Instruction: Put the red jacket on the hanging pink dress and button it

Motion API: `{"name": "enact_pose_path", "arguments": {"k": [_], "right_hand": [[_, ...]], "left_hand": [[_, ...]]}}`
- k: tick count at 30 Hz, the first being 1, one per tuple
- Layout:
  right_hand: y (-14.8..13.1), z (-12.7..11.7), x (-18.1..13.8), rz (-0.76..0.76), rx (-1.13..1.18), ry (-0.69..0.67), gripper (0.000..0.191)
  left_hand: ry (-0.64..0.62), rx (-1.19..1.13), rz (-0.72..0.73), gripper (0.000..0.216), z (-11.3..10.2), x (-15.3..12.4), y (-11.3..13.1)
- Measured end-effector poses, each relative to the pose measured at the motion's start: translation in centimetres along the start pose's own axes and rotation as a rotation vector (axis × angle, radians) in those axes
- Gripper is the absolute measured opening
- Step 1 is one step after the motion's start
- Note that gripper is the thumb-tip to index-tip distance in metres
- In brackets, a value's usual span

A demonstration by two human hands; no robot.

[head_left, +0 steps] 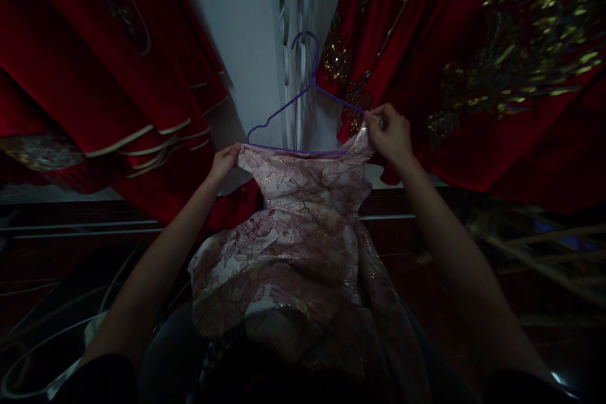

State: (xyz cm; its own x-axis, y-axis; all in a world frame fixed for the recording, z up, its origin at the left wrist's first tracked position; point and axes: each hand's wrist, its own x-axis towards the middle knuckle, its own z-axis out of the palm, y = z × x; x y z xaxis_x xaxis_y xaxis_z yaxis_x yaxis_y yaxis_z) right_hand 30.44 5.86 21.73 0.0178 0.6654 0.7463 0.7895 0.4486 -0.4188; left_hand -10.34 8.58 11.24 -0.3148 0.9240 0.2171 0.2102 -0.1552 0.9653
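Note:
A pink dress [307, 227] with a shiny floral pattern hangs down in front of me, its skirt spread toward my lap. Inside its neckline sits a purple hanger [286, 103], hook upward. My left hand [224, 163] pinches the dress's left shoulder edge, close to that end of the hanger. At the other shoulder, my right hand [389, 132] is closed on the dress fabric where the hanger's right arm meets it. Whether the right fingers also grip the hanger itself, I cannot tell.
Red garments with gold sequins [530, 44] hang at the right, and more red garments [142, 76] with pale trim hang at the left. Between them is a pale wall [237, 19] with vertical rails [293, 6]. The lower edges are dark and blurred.

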Motion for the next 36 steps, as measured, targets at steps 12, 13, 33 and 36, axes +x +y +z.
{"name": "enact_pose_path", "arguments": {"k": [12, 13, 33, 36], "right_hand": [[0.0, -0.1, 0.0, 0.032, 0.041, -0.035, 0.038], [0.1, -0.1, 0.0, 0.036, 0.049, -0.036, 0.038], [1.0, 2.2, -0.2, 0.107, 0.291, -0.096, 0.041], [1.2, 2.3, -0.2, 0.108, 0.292, -0.091, 0.041]], "left_hand": [[-0.041, -0.162, 0.066, 0.048, -0.5, 0.6, 0.5], [-0.05, -0.169, 0.09, 0.048, -0.4, 0.8, 1.0], [-0.159, 0.221, 0.066, 0.055, -0.9, 2.3, 3.2], [-0.418, 0.381, -0.004, 0.04, -2.1, 1.5, -0.7]]}}
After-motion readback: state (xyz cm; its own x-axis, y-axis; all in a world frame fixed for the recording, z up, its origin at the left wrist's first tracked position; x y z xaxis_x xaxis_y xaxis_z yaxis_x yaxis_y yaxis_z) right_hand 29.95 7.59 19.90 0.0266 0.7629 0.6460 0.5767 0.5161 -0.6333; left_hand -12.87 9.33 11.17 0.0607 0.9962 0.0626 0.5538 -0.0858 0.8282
